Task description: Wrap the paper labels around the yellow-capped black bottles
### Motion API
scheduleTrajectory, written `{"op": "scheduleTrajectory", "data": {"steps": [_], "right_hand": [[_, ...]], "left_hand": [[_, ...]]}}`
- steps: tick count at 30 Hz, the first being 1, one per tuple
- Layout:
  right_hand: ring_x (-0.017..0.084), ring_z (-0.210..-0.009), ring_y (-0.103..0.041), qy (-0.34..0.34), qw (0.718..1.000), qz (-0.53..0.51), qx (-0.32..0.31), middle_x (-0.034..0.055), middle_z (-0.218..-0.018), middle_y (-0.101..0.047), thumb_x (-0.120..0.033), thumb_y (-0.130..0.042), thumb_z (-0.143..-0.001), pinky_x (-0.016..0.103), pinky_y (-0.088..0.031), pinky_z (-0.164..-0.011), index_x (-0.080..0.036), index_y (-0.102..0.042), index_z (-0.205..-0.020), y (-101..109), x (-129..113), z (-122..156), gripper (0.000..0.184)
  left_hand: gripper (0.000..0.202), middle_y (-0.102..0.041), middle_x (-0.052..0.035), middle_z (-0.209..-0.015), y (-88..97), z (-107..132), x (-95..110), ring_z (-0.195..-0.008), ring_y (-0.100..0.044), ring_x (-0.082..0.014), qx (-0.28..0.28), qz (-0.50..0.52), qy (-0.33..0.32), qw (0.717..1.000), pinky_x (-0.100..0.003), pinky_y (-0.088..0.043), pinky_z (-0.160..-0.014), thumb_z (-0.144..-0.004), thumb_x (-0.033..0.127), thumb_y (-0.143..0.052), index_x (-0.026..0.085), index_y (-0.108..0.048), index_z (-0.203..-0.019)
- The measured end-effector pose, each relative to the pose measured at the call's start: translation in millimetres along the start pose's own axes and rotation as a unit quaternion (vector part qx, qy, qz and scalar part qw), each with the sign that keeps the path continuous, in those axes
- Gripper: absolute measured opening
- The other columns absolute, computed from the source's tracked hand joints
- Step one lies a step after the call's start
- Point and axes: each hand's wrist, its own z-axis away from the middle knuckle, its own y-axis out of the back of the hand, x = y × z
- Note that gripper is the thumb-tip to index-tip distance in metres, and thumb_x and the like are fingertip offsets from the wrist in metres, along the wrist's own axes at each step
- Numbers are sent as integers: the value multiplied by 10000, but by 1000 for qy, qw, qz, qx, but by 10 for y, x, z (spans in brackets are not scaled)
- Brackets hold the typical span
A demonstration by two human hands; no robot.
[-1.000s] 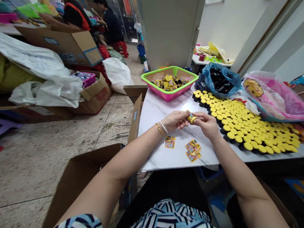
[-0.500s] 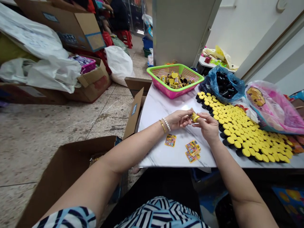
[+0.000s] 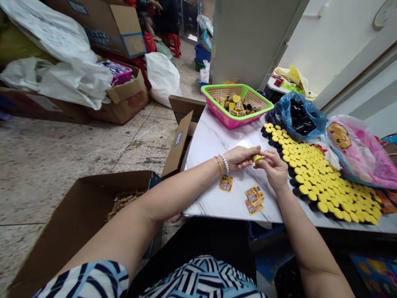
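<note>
At the upper left of the frame, a large cardboard box with blue tape stands behind crumpled white sheeting. Just right of the sheeting, a purple tub sits in a smaller carton. At the lower left, an open carton holds a heap of small brownish pieces, partly hidden by the left forearm. A full white sack rests on the floor at the upper left of centre.

From there the white, marbled worktop runs to the right edge. The left hand, with a gold bangle and a string of white beads at the wrist, grips a small yellow container near the centre of the frame, above the worktop. Below that wrist lies a single printed label; farther right, below the container, is a small overlapping pile of labels. At upper centre, a pink basket with a green rim holds more yellow containers.

The right hand has its thumb and fingers closed on the container's right side. Right of it, black pots with yellow lids stand packed closely together. Behind them are a blue bag of black pieces and, farther right, a pink bag.
</note>
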Motion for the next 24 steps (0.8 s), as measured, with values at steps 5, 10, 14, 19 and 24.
{"op": "scheduleTrajectory", "data": {"steps": [5,10,14,19,24], "right_hand": [[142,-796,-720,28,999,-18,32,-4,-1016,-578,-329,-858,-802,386,-730,-723,-258,-798,-927,-1,-26,8,156],[128,-767,-715,24,999,4,29,7,-1076,-588,-372,-843,-818,375,-723,-724,-254,-780,-984,10,-45,22,214],[132,-788,-708,28,999,-8,15,-5,-1015,-554,-347,-839,-824,374,-727,-708,-243,-773,-917,18,-70,42,155],[123,-748,-715,17,999,-31,11,-24,-1025,-578,-326,-839,-822,341,-707,-655,-263,-742,-950,28,-72,39,173],[116,-745,-725,-6,1000,0,-12,-6,-1099,-641,-348,-872,-779,342,-682,-764,-298,-715,-1231,29,-20,7,481]], "left_hand": [[485,-623,-25,-564,-11,0,9,-319,-359,-16,-39,49,1,998,-159,-185,-305,-917,560,-705,95,-677,-783],[529,-561,5,-495,-9,-27,-28,-298,-345,-19,-12,12,20,1000,-155,-170,-293,-891,598,-717,91,-672,-750],[549,-583,-5,-509,-26,-17,-24,-297,-351,-24,-29,36,24,999,-157,-179,-292,-892,633,-693,104,-664,-752],[497,-541,17,-486,-29,15,8,-286,-288,-24,-32,-9,36,999,-172,-131,-293,-880,599,-725,115,-683,-773],[509,-502,37,-506,-51,19,-21,-318,-286,-32,17,-23,26,999,-180,-125,-322,-851,648,-729,139,-716,-856]]}}
